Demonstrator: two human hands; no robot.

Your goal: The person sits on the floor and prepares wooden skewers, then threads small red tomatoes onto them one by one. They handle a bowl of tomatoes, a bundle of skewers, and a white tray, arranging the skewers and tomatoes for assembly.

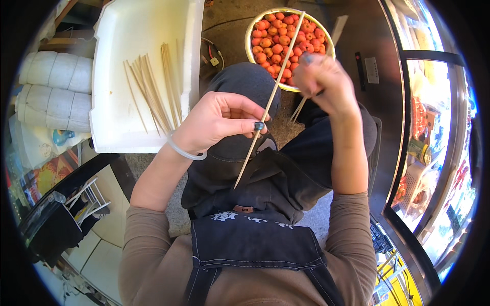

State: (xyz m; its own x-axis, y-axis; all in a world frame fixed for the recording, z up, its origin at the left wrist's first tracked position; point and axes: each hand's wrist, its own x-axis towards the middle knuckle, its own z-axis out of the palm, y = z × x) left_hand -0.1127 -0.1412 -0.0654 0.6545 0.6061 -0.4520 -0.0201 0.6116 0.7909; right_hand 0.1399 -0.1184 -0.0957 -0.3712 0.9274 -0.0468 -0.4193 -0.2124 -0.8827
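Note:
My left hand (226, 118) pinches a long bamboo skewer (283, 67) between thumb and fingers. The skewer slants over my lap, its pointed end towards my apron. My right hand (327, 84), blurred, is closed around more skewers (338, 30), which stick out above and below the fist; how many is unclear. Beyond that fist stands a round bowl (249, 40) heaped with small red fruits (277, 48), like haws or crabapples. To my left, loose skewers (147, 91) lie in a white foam box (126, 26), their near ends partly hidden by my left hand and wrist.
White wrapped rolls (55, 69) are stacked left of the box. A cable (214, 51) runs on the floor between box and bowl. Close on the right rises a dark cabinet with a glass front (428, 103) and goods behind it. My dark apron (252, 244) covers my lap.

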